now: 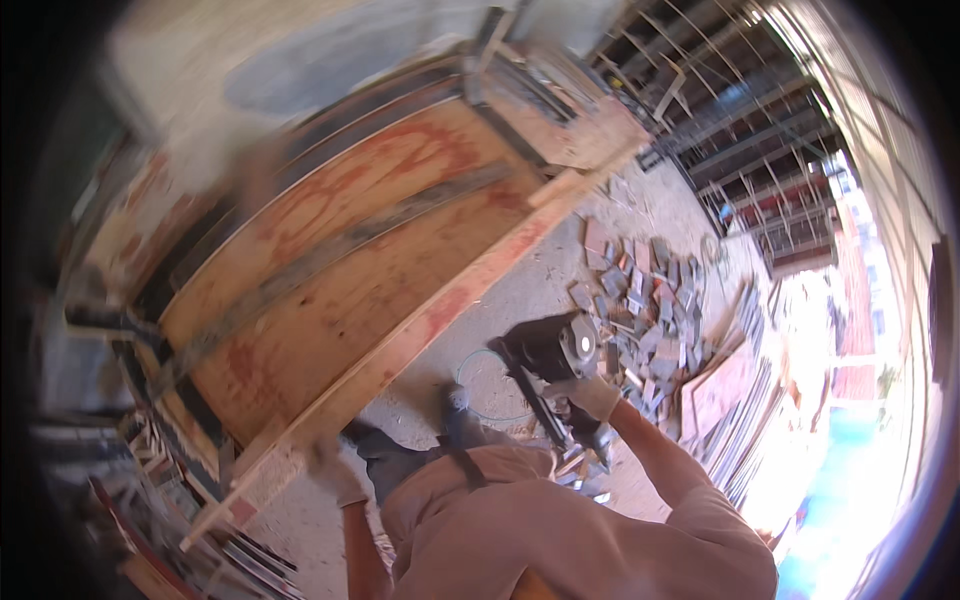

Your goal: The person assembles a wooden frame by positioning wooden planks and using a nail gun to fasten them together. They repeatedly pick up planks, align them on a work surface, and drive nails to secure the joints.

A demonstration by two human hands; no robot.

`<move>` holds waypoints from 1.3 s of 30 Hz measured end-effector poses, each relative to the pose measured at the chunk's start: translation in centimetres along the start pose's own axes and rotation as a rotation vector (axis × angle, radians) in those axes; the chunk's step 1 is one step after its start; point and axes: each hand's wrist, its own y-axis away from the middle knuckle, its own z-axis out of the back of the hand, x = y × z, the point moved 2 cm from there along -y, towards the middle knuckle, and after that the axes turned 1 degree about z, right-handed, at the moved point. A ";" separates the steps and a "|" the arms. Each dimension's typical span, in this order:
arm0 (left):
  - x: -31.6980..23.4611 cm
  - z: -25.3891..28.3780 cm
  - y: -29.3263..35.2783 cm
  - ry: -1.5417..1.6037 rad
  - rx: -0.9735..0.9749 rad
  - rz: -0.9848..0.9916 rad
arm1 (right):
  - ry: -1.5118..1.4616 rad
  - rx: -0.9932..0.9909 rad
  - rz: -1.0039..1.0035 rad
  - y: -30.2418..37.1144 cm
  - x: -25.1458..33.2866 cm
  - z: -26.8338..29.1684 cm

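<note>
In my gloved right hand (592, 396) is a black nail gun (545, 350), its handle wrapped by the fingers. It is held up off the ground, to the right of the wooden panel. My left hand (338, 474), also gloved, is low beside the near edge of a long timber plank (440, 318). Motion smears its fingers, and I cannot tell whether it touches the wood. The plank runs along the near side of a large plywood panel (330, 300), which has reddish stains and a dark strip across it.
Many small wood offcuts (650, 310) lie heaped on the dusty floor to the right. Beyond them are stacked boards (745, 390) and dark metal racks (760, 150). A thin hose or cord (470, 378) loops near my feet. More scrap timber (245, 560) lies at the lower left.
</note>
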 end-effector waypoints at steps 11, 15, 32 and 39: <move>-12.3 -46.1 30.8 -0.152 1.678 -0.905 | -1.215 -0.704 -0.690 13.8 -10.5 18.8; -11.8 -57.6 38.5 -0.114 1.719 -0.966 | -1.634 -0.792 -0.440 11.8 -17.2 25.1; -22.4 -98.7 34.2 -0.395 1.644 -1.070 | -1.940 -0.360 -0.415 -24.0 -47.2 65.5; -22.8 -107.6 32.4 -0.819 1.133 -0.729 | -1.595 0.053 -0.689 -49.3 -52.4 68.7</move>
